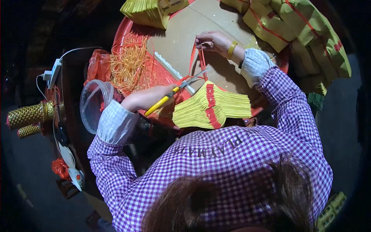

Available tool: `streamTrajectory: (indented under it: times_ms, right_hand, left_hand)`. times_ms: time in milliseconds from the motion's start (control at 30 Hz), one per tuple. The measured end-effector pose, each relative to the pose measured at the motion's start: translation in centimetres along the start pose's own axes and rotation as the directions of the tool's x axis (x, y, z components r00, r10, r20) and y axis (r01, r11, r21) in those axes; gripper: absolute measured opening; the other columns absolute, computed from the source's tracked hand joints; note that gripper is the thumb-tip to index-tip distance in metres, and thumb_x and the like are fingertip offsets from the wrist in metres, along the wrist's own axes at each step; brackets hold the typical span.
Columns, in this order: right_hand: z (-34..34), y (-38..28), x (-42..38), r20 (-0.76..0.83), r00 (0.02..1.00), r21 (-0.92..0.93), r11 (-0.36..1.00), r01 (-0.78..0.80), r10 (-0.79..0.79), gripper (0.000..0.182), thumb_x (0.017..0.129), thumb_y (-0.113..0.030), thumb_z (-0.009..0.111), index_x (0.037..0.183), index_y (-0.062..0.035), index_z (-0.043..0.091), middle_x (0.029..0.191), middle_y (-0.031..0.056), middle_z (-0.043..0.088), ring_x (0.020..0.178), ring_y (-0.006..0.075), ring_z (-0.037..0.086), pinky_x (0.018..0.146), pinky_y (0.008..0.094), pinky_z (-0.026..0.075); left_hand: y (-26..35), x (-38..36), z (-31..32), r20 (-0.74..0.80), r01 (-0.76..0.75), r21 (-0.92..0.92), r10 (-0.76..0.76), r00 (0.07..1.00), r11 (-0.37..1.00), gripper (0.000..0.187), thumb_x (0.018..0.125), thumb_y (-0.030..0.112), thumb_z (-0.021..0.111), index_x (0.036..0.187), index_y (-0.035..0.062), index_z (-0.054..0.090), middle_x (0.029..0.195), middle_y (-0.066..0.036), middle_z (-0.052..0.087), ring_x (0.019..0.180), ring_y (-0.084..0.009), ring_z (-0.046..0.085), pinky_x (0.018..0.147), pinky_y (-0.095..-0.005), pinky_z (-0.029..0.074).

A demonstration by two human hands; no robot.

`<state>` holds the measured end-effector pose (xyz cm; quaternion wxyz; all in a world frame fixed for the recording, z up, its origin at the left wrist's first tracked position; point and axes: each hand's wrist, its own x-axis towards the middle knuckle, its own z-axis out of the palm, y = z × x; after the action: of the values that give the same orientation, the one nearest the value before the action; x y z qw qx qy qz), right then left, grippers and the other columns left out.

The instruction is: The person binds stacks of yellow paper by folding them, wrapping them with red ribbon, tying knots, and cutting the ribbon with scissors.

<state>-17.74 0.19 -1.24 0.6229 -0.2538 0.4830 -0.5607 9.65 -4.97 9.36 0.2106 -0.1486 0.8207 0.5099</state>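
Note:
A fan-shaped bundle of folded yellow paper [235, 103] with a red band across it stands at the table's near edge, close to my chest. My right hand [212, 41] pinches the upper end of a red ribbon [193, 56], which runs down in two strands toward the bundle's top. My left hand [150, 97] is at the bundle's left, closed around yellow-handled scissors [161, 103]. Their grey blades point up and right, close to the ribbon's lower part. The left fingertips are mostly hidden.
Shredded orange strands [129, 63] lie on the round red table [123, 33]. A clear plastic tub [85, 112] stands by my left wrist. More yellow paper bundles [266, 27] are stacked at the far right, and another paper stack [145, 13] sits at the far left.

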Motion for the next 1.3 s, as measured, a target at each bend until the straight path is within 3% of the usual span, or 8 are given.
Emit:
streamTrajectory:
  times_ms: [400,533,767,933,1033,1133,1200,1300]
  right_hand:
    - [-1.7,0.1,0.4,-0.025,0.997,-0.16,0.985,0.067,-0.072,0.018,0.087,-0.02,0.057,0.084,-0.0029,0.063,0.079,0.0047,0.064,0.063,0.0093,0.057,0.063,0.0188,0.046]
    - [-2.8,-0.4,0.4,0.013,0.996,-0.823,0.566,0.058,-0.083,0.022,0.084,-0.023,0.059,0.087,-0.0019,0.062,0.079,0.0056,0.063,0.062,0.0148,0.056,0.061,0.0244,0.046]
    - [-4.6,-0.7,-2.3,0.11,0.881,-0.988,0.047,0.148,-0.46,0.035,0.08,-0.022,0.061,0.106,-0.001,0.054,0.102,0.0114,0.058,0.089,0.0206,0.054,0.075,0.0295,0.045]
    - [-3.7,-4.7,-11.9,0.284,0.959,-0.756,0.612,0.233,-0.014,0.053,0.079,-0.028,0.065,0.123,-0.0041,0.046,0.119,0.0127,0.052,0.103,0.0214,0.051,0.09,0.0308,0.04]
    - [-4.1,-5.0,-17.0,0.516,0.828,-0.734,0.611,0.295,0.221,0.078,0.071,-0.027,0.077,0.132,-0.0009,0.037,0.128,0.0133,0.047,0.115,0.0236,0.046,0.098,0.0367,0.036]
    - [-1.7,-3.7,-20.0,0.475,0.845,-0.737,0.637,0.228,0.246,0.081,0.068,-0.023,0.08,0.132,0.0002,0.036,0.129,0.0152,0.046,0.116,0.0241,0.046,0.1,0.0362,0.035]
    - [0.1,-1.1,-20.5,0.368,0.9,-0.475,0.879,-0.034,0.234,0.079,0.067,-0.017,0.08,0.131,0.0002,0.037,0.126,0.0157,0.048,0.113,0.0252,0.048,0.099,0.0356,0.037]
    - [0.9,1.7,-19.9,0.32,0.947,-0.514,0.842,0.163,0.011,0.072,0.071,-0.018,0.077,0.129,0.0013,0.038,0.122,0.0159,0.051,0.108,0.0244,0.052,0.094,0.0337,0.041]
  left_hand:
    - [-2.9,3.2,1.3,0.011,0.158,0.421,-0.18,0.984,0.893,0.031,0.087,0.029,0.048,0.105,0.0044,0.047,0.085,-0.017,0.06,0.069,-0.0319,0.057,0.06,-0.0406,0.044]
    - [-6.8,3.5,1.9,-0.324,0.25,0.428,-0.111,0.939,0.869,0.031,0.087,0.031,0.049,0.105,0.0061,0.048,0.083,-0.018,0.062,0.069,-0.0343,0.059,0.059,-0.0427,0.044]
    - [-9.0,2.3,-0.9,-0.613,0.524,0.416,-0.196,0.765,0.743,0.031,0.087,0.03,0.052,0.101,0.0038,0.047,0.085,-0.018,0.062,0.071,-0.0358,0.061,0.061,-0.0426,0.046]
    - [-9.1,1.2,-0.2,-0.652,0.533,0.401,-0.177,0.737,0.745,0.033,0.083,0.024,0.056,0.106,0.0026,0.046,0.089,-0.018,0.061,0.075,-0.0365,0.059,0.065,-0.0421,0.047]
    - [-7.3,0.6,1.7,-0.639,0.395,0.497,0.018,0.769,0.772,0.048,0.078,0.019,0.061,0.12,0.003,0.043,0.099,-0.019,0.058,0.087,-0.037,0.057,0.076,-0.0408,0.047]
    - [-3.6,0.3,3.7,-0.349,-0.045,0.54,0.272,0.897,0.84,0.05,0.074,0.013,0.062,0.119,0.0001,0.044,0.109,-0.019,0.053,0.097,-0.0343,0.053,0.084,-0.0402,0.043]
    - [-3.3,0.1,6.0,-0.231,-0.315,0.129,0.338,0.912,0.94,0.05,0.077,0.015,0.062,0.12,-0.0005,0.043,0.112,-0.017,0.053,0.104,-0.031,0.051,0.091,-0.0407,0.041]
    - [-4.2,0.8,9.2,-0.328,-0.377,-0.02,0.35,0.877,0.926,0.05,0.08,0.016,0.062,0.122,-0.0011,0.041,0.112,-0.017,0.053,0.104,-0.0283,0.052,0.09,-0.0386,0.042]
